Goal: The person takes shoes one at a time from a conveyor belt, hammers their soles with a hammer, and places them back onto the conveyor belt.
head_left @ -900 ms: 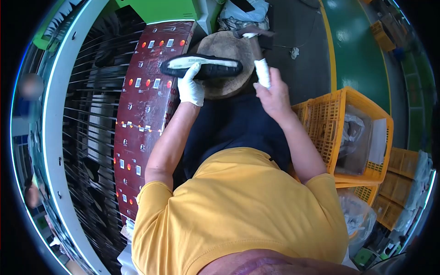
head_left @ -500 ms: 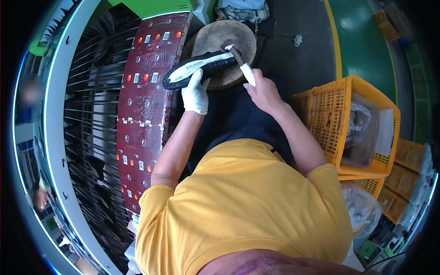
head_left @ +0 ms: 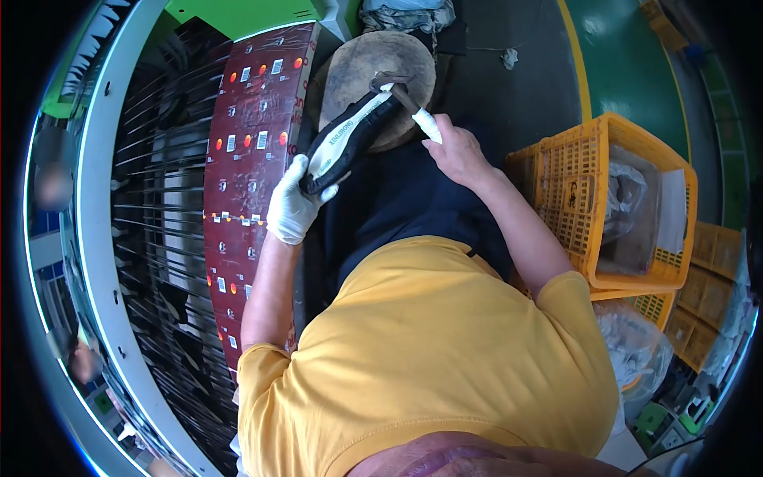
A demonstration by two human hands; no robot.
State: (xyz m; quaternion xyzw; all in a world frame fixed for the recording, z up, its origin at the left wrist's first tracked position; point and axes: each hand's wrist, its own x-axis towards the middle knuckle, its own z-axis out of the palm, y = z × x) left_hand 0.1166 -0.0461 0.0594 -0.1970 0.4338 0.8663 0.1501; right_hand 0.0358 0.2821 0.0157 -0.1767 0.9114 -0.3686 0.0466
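One shoe, probably light, semi-stiff, best held by its heel or toe, over the block's seven-o'clock edge, near end gripped by left hand; one hammer at its one-o'clock end, handle clasped in right hand.

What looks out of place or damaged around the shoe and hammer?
A crumpled white scrap lies loose on the dark floor near the yellow line; it looks like stray litter. I see no plain damage to the shoe or hammer.
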